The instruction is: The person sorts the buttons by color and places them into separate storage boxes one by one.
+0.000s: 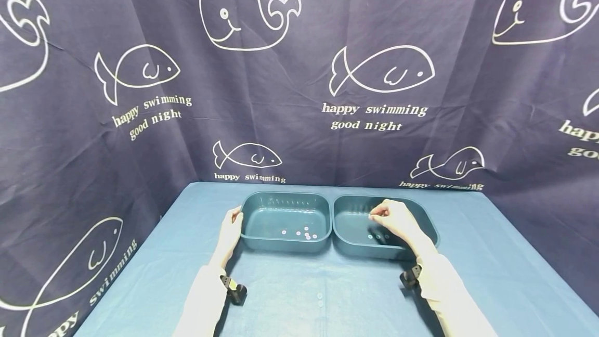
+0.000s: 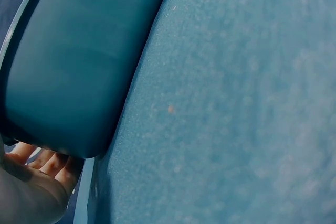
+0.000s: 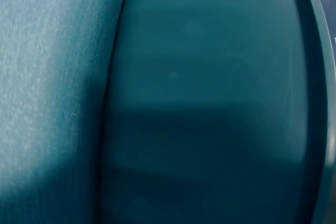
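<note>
Two blue-green plastic bins stand side by side. At the end wall of the left bin [image 1: 285,245] my left hand [image 1: 230,228] grips the rim, thumb on top. The left wrist view shows its bent fingers [image 2: 55,166] against the bin's outside. Several small pale pinkish discs [image 1: 298,233] lie on that bin's floor. Over the right bin [image 1: 369,250] hangs my right hand [image 1: 395,218], thumb and forefinger brought together; I cannot tell whether a disc is between them. Below it lie 3 small pale discs [image 1: 378,236]. In the right wrist view only the bin's outer wall [image 3: 210,77] shows.
A light blue cloth [image 1: 281,290] covers the table, with two faint pale round spots [image 1: 320,299] near the front. Dark curtains [image 1: 299,82] with white fish and whale drawings close off the back and sides. Each wrist wears a small black camera [image 1: 237,293].
</note>
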Tool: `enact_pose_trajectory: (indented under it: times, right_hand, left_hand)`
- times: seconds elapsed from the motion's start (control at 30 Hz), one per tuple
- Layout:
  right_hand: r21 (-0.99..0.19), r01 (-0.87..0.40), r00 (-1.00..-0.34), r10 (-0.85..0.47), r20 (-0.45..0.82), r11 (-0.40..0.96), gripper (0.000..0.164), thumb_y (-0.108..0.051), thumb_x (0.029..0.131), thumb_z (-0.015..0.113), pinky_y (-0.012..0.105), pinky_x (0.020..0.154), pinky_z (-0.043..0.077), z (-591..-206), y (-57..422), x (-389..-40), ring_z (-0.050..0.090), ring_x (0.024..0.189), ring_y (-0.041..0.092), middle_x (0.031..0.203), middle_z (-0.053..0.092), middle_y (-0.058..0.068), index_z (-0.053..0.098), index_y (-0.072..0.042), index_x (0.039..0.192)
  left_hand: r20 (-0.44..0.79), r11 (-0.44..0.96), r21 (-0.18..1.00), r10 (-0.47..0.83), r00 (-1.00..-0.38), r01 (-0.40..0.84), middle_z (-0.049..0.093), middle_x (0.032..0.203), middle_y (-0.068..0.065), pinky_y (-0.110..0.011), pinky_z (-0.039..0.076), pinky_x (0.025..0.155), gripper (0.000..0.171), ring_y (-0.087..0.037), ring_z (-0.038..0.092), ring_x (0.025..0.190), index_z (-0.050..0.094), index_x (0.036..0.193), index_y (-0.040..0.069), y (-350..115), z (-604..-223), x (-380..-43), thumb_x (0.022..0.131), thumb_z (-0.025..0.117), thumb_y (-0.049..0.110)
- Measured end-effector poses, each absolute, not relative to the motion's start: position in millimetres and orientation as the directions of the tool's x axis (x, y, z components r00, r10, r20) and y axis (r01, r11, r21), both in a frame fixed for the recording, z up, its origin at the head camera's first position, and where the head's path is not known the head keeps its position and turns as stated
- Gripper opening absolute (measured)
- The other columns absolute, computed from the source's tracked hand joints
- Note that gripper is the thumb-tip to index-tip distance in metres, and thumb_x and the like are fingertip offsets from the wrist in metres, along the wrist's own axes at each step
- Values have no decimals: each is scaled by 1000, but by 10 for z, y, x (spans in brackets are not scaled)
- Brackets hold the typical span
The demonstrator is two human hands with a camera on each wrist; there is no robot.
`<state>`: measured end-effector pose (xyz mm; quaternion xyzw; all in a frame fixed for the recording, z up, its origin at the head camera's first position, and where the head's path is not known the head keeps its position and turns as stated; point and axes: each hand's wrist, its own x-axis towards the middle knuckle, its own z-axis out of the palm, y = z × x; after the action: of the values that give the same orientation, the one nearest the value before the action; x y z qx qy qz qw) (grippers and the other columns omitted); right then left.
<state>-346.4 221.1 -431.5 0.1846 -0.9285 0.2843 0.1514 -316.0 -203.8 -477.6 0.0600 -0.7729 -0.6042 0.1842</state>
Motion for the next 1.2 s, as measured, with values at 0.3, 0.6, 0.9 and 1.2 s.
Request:
enact_pose_trajectory:
  times: [0.3, 0.6, 0.9, 1.2]
  right_hand:
    - [-470, -415, -892, -245, 380, 779, 11, -18, 76, 74, 28, 60, 46, -4302, 2241, -3452, 57, 69, 11, 76, 67, -2, 75, -10, 84]
    - [-470, -427, -887, -255, 386, 772, 13, -17, 76, 74, 25, 57, 44, -4341, 2248, -3444, 54, 66, 9, 75, 66, -2, 75, -8, 85]
    - [-479, -421, -891, -250, 380, 771, 12, -17, 76, 74, 25, 57, 44, -4341, 2253, -3442, 55, 67, 9, 75, 66, -2, 75, -9, 84]
    - [-489, -433, -881, -240, 408, 757, 11, -18, 76, 75, 25, 59, 46, -4353, 2261, -3405, 57, 68, 8, 76, 67, -2, 75, -10, 84]
  left_hand:
    - [211, 267, 955, -314, -926, 126, 48, 131, -30, -48, 33, 110, 34, -41, 43, 126, 44, 128, -9, -2036, -4763, -3168, 97, 41, 5]
    - [210, 273, 954, -313, -926, 124, 48, 131, -30, -49, 33, 110, 34, -42, 43, 126, 44, 128, -9, -2038, -4777, -3161, 97, 41, 5]
    - [208, 252, 959, -312, -927, 130, 47, 132, -30, -49, 32, 111, 34, -41, 42, 127, 44, 128, -9, -2049, -4778, -3166, 97, 41, 5]
    - [204, 259, 958, -311, -928, 124, 46, 132, -30, -49, 32, 110, 35, -42, 42, 127, 44, 129, -9, -2047, -4776, -3163, 97, 42, 5]
